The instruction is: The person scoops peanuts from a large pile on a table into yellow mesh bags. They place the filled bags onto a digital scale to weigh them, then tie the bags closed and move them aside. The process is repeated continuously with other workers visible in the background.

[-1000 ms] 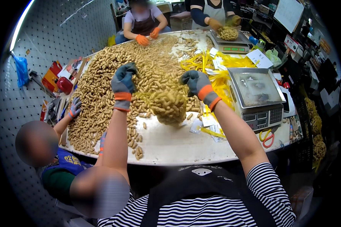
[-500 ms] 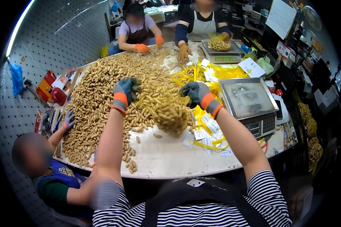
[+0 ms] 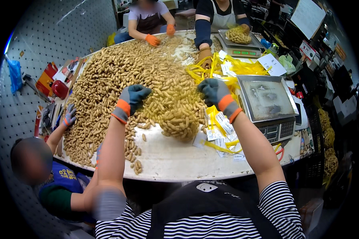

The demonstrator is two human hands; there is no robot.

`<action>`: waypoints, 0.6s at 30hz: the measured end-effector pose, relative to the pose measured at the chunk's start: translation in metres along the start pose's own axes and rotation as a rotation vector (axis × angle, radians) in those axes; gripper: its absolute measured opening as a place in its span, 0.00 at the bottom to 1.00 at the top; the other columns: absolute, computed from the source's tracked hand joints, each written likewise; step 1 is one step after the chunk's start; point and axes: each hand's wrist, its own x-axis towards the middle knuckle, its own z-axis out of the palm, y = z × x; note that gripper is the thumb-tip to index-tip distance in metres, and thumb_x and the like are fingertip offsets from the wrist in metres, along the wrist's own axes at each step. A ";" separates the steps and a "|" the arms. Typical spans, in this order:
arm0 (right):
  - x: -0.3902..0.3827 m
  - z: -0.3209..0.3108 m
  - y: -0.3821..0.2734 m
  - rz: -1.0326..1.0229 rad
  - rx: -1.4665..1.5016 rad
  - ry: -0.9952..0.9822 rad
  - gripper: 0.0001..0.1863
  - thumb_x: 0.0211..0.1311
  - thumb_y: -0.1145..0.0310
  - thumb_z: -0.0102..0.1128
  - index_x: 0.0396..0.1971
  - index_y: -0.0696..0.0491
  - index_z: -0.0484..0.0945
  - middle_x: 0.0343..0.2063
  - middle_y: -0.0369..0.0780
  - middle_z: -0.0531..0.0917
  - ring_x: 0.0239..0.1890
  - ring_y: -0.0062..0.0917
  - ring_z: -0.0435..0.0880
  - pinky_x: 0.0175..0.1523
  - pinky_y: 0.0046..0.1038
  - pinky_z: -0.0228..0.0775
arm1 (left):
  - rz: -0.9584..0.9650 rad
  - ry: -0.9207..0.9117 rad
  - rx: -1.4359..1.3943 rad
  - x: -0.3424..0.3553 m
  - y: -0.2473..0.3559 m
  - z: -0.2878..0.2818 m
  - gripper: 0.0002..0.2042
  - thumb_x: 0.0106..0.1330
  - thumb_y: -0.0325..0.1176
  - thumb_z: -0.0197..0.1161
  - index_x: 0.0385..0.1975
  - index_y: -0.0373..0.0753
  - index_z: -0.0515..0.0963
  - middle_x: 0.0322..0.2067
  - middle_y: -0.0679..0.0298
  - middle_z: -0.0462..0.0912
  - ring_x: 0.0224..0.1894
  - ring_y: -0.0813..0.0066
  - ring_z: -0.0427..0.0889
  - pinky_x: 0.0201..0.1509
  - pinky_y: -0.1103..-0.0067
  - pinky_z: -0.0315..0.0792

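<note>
Peanut-filled net bag (image 3: pixel 179 115), mouth hidden behind gloved hands.

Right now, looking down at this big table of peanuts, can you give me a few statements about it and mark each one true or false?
1. Both of the person's hands, left hand and right hand, wear grey gloves with orange cuffs. True.
2. The bag of peanuts under the hands is a solid blue sack. False: it is a see-through bag with the peanuts showing.
3. The nearer scale has a heap of peanuts on its tray. False: its tray holds no peanuts; the far scale carries the heap.
4. Yellow bags lie between the peanut pile and the scales. True.
</note>
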 end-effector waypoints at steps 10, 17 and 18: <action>-0.045 -0.048 -0.070 -0.288 0.441 0.057 0.16 0.59 0.64 0.48 0.44 0.58 0.71 0.29 0.37 0.75 0.23 0.14 0.69 0.26 0.13 0.64 | 0.545 -0.159 -0.397 -0.001 0.103 0.082 0.11 0.60 0.36 0.57 0.31 0.33 0.78 0.20 0.70 0.74 0.22 0.87 0.66 0.24 0.87 0.60; -0.113 -0.078 -0.005 -0.167 0.381 0.385 0.22 0.57 0.55 0.56 0.43 0.58 0.72 0.31 0.37 0.79 0.23 0.17 0.76 0.30 0.19 0.71 | 0.896 -0.227 -0.324 0.013 0.193 0.120 0.11 0.62 0.36 0.54 0.36 0.35 0.77 0.21 0.72 0.74 0.18 0.87 0.67 0.19 0.89 0.58; -0.120 -0.077 0.010 -0.097 0.419 0.422 0.23 0.57 0.54 0.56 0.43 0.58 0.72 0.31 0.38 0.79 0.23 0.18 0.76 0.30 0.19 0.71 | 0.938 -0.233 -0.311 0.016 0.206 0.126 0.11 0.61 0.36 0.54 0.34 0.35 0.77 0.21 0.71 0.74 0.18 0.86 0.68 0.19 0.88 0.59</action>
